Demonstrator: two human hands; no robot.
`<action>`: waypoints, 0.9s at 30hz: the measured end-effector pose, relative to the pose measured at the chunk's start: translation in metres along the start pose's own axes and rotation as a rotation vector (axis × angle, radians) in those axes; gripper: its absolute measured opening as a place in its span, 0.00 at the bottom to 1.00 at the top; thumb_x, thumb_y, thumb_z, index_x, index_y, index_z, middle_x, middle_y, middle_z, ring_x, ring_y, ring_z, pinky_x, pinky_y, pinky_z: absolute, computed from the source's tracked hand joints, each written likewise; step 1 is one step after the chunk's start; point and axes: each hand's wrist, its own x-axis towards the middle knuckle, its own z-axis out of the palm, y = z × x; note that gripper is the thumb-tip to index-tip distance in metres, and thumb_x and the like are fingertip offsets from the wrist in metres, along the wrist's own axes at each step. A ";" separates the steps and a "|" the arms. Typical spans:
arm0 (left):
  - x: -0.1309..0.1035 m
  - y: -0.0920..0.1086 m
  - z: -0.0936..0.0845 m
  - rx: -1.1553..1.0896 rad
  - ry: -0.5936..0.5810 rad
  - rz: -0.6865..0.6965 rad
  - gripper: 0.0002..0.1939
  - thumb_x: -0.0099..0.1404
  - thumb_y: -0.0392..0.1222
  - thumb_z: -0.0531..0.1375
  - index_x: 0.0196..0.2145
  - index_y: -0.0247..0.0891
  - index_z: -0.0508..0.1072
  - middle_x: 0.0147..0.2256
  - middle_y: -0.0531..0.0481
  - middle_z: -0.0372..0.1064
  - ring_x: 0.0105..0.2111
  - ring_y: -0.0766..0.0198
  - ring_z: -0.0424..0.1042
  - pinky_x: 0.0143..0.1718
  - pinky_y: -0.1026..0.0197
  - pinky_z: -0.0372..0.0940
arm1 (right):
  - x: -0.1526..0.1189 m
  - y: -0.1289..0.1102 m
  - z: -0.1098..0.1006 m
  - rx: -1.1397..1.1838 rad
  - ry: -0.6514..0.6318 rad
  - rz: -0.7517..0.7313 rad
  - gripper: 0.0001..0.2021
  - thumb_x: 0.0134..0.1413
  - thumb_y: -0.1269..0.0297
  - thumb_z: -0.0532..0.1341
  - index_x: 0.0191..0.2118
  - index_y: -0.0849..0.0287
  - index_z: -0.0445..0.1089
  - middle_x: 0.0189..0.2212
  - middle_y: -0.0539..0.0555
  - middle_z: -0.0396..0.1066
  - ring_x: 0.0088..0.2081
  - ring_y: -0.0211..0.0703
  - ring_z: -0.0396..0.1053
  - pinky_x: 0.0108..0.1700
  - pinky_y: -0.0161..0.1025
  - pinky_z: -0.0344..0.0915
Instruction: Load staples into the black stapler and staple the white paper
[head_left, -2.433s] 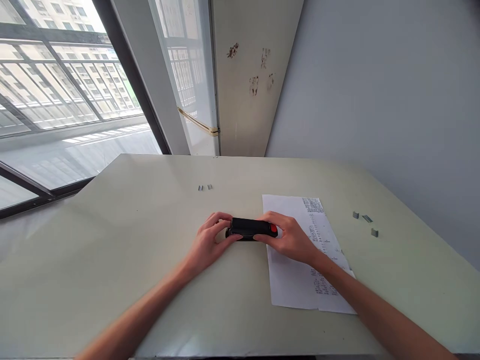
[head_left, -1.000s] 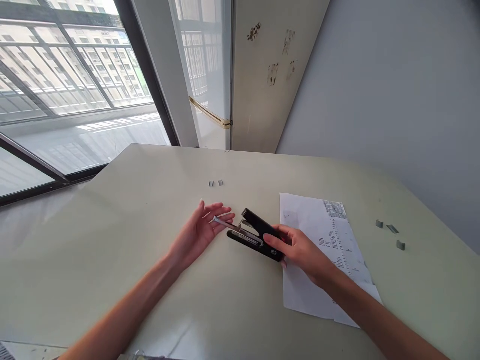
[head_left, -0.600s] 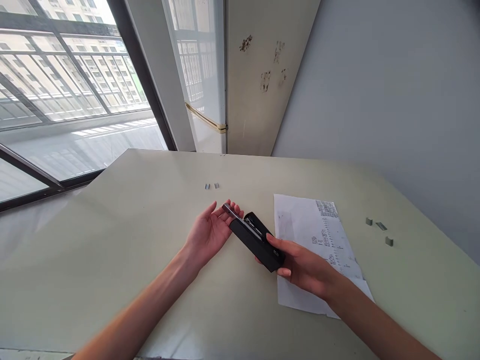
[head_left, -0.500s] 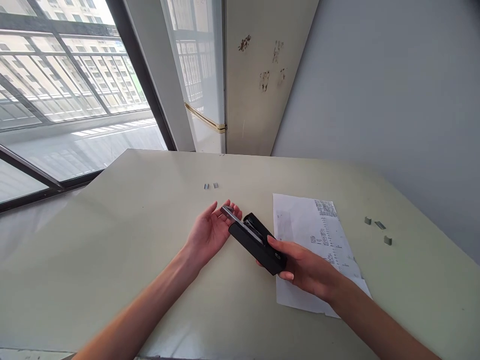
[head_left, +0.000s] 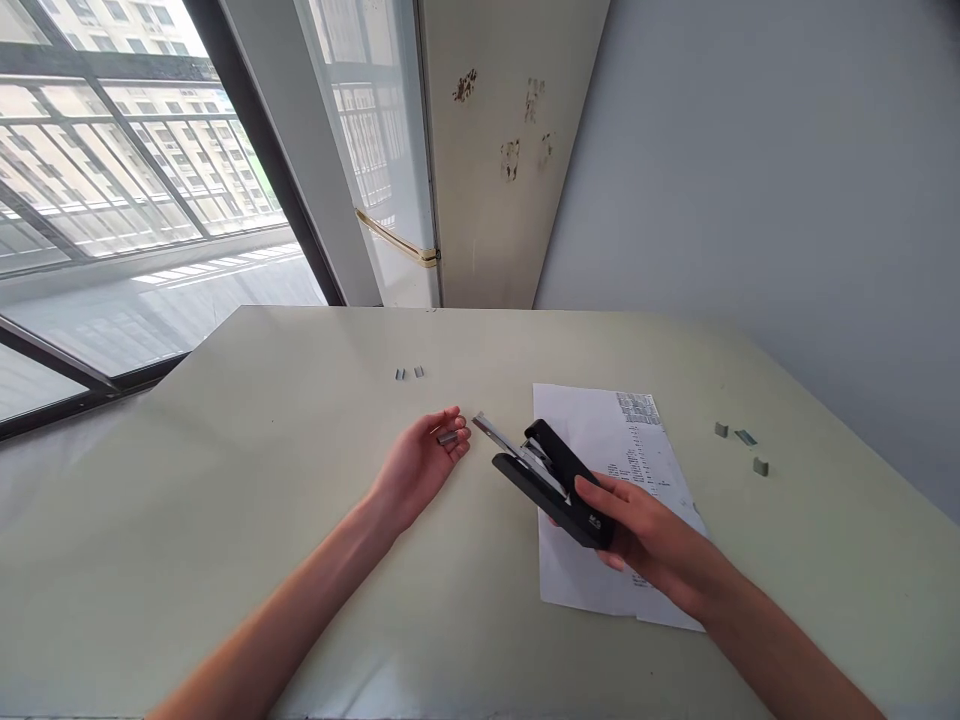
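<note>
A black stapler (head_left: pixel 551 485) is held by its rear end in my right hand (head_left: pixel 645 530), above the printed paper. Its top arm is lifted, and a metal staple tray sticks out beyond the front toward the left. My left hand (head_left: pixel 420 465), palm up with curled fingers, holds a small grey strip of staples (head_left: pixel 448 438) at its fingertips. A small gap separates this hand from the tray's tip.
Printed sheets of paper (head_left: pixel 585 580) lie on the pale table (head_left: pixel 225 530) under the stapler. Two small staple pieces (head_left: pixel 409 373) rest farther back, and three more grey staple strips (head_left: pixel 760 467) lie at the right. Behind the table stand a refrigerator (head_left: pixel 502 230) and a window.
My right hand has moved the stapler right, away from my left hand, and its top arm looks wider open. The staple strip now shows in my left fingers. The view has shifted slightly.
</note>
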 end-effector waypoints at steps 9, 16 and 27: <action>0.022 -0.008 -0.014 0.379 0.012 0.168 0.15 0.67 0.27 0.56 0.48 0.33 0.77 0.50 0.39 0.75 0.52 0.57 0.78 0.58 0.54 0.70 | -0.021 0.009 -0.045 -0.150 0.348 -0.124 0.25 0.52 0.40 0.72 0.49 0.51 0.79 0.42 0.53 0.75 0.27 0.37 0.57 0.29 0.38 0.64; 0.076 0.015 -0.043 1.493 -0.224 0.850 0.29 0.66 0.29 0.51 0.64 0.38 0.62 0.63 0.38 0.66 0.66 0.51 0.65 0.70 0.39 0.56 | -0.018 0.019 -0.077 -0.091 0.422 -0.160 0.22 0.51 0.42 0.73 0.43 0.52 0.78 0.41 0.54 0.76 0.21 0.34 0.56 0.24 0.39 0.62; 0.086 0.050 -0.028 1.966 -0.412 0.984 0.20 0.78 0.42 0.48 0.63 0.39 0.67 0.75 0.42 0.46 0.77 0.46 0.34 0.74 0.29 0.37 | -0.009 0.023 -0.058 -0.288 0.443 -0.290 0.23 0.51 0.37 0.70 0.40 0.52 0.75 0.29 0.50 0.65 0.28 0.41 0.59 0.25 0.38 0.65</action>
